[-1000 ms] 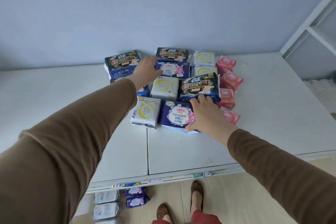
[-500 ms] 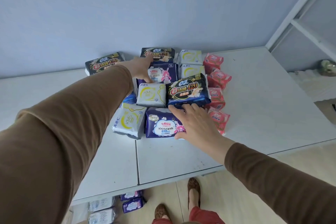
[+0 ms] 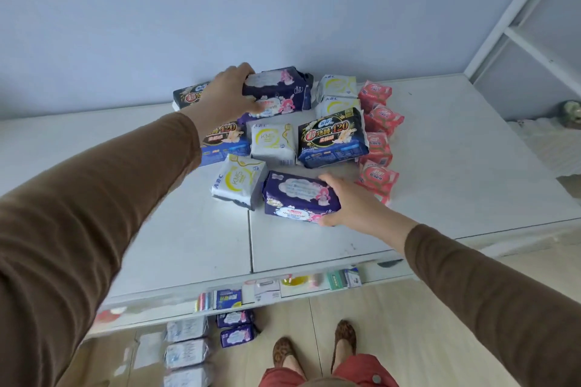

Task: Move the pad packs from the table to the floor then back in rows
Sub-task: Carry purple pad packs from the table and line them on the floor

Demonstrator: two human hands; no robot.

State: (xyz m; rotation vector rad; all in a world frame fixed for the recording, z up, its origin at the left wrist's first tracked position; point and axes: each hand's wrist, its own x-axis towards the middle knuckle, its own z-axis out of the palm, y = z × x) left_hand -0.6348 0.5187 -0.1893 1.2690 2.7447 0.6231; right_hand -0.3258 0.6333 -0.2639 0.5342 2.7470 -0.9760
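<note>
Pad packs clustered on white table, toward its far edge nr the blue wall. Far purple pack raised at the back of the cluster, above a second purple pack beneath it; left hand grips its left end, fingers over top, thumb curled under. Near purple pack at front of cluster, tilted w/ one edge lifted; right hand holds its right end, thumb at the near edge, fingers round the far edge. Between the two: white ABC pack centre, another white ABC pack just left of near purple pack, dark "420" pack to the right, a further 420 pack partly hidden by left forearm. Two white packs at back right; column of pink packs along cluster's right side. Below table edge, on wood floor: purple packs and white packs in rows. Person's feet in patterned shoes nr bottom centre. White shelf frame upper right.
</note>
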